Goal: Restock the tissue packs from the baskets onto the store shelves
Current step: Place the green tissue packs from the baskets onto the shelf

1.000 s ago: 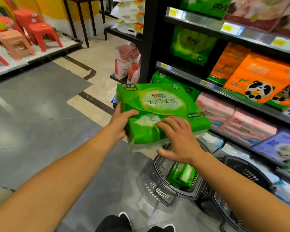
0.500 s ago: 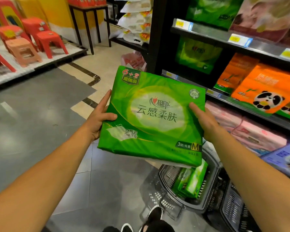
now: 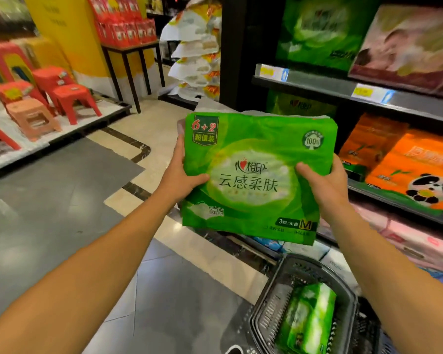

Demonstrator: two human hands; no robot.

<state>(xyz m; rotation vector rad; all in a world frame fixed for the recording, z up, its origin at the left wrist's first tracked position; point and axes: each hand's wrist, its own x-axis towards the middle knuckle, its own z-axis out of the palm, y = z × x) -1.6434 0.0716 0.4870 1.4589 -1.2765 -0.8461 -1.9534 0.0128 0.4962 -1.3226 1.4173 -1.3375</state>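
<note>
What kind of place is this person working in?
Most likely a shop aisle: shelves carry price tags and stacked orange tissue packs, and a shopping basket sits on the floor.

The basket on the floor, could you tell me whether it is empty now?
No, the basket holds a green tissue pack.

Floor (image 3: 49, 226): basket (image 3: 266, 320); shelf (image 3: 394, 203): orange packs (image 3: 414, 162).

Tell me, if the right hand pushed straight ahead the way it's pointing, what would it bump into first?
Probably the orange tissue packs on the shelf just beyond the right hand, which grips the green tissue pack. Depth is unclear.
</note>
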